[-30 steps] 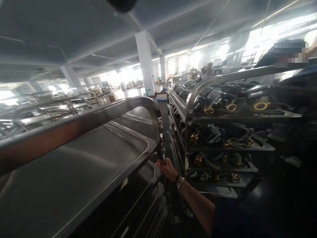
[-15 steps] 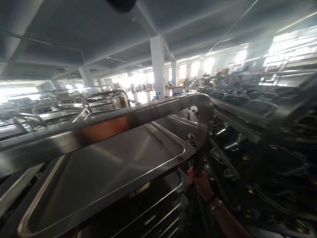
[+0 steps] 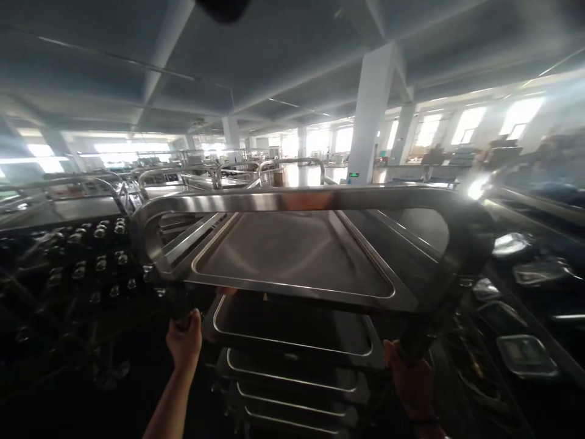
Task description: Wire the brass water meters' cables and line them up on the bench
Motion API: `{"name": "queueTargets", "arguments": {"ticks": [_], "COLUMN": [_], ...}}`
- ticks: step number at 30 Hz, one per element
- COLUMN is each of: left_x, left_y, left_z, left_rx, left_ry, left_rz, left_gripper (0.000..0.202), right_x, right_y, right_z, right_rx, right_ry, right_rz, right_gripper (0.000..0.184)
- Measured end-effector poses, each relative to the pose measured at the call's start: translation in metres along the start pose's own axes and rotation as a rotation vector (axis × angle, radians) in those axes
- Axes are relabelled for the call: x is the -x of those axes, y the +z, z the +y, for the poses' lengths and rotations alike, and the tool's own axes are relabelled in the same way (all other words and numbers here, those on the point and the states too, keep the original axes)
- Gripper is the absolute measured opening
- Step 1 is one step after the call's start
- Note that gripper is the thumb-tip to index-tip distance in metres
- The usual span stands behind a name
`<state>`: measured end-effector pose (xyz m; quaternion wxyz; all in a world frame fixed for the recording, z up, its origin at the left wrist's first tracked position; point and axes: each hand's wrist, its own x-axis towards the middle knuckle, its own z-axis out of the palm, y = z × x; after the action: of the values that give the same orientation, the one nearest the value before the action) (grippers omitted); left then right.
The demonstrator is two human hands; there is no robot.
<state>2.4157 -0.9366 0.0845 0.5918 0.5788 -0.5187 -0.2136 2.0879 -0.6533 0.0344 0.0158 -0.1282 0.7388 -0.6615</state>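
Observation:
Straight ahead stands a metal trolley with a rounded top rail and several stacked trays. Its top tray is a flat metal sheet with a raised rim and nothing on it. My left hand is wrapped round the left upright, below the level of the top tray. On the other side my right hand grips the right upright at about the same height. Shadow hides part of the fingers of my right hand and the lower trays.
Racks with rows of shiny metal parts stand close on the left. On the right are shelves with clear trays and more parts. More metal trolleys fill the space beyond, with a white pillar behind.
My view has swung left, and the trolley now faces me squarely instead of slanting. My left hand has come into view on the left upright; my right hand still grips the right one.

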Motion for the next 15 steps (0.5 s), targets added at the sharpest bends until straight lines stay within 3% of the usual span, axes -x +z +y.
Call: {"name": "queueTargets", "arguments": {"ticks": [3,6,10,15], "left_x": [-0.004,-0.011,-0.024,-0.027], "left_y": [0.009,0.031,0.079,0.148], "left_z": [0.004,0.006,0.009,0.012], "left_rx": [0.017,0.051,0.038,0.121], "left_ry": [-0.017,-0.023,0.006,0.025], "left_rz": [-0.017,-0.032,-0.028,-0.094], "left_gripper": [0.031,0.03,0.029,0.028], "right_x": [0.008,0.001,-0.035,-0.101], "right_y": [0.006,0.014,0.033,0.047], "right_z": [-0.004,-0.005,0.002,0.021], "right_rx": [0.026,0.054,0.098,0.221], "right_ry": [0.038,0.015,-0.023,-0.042], "right_rz": [0.036,0.069,0.119,0.157], "right_gripper": [0.044,0.04,0.037,0.031]}}
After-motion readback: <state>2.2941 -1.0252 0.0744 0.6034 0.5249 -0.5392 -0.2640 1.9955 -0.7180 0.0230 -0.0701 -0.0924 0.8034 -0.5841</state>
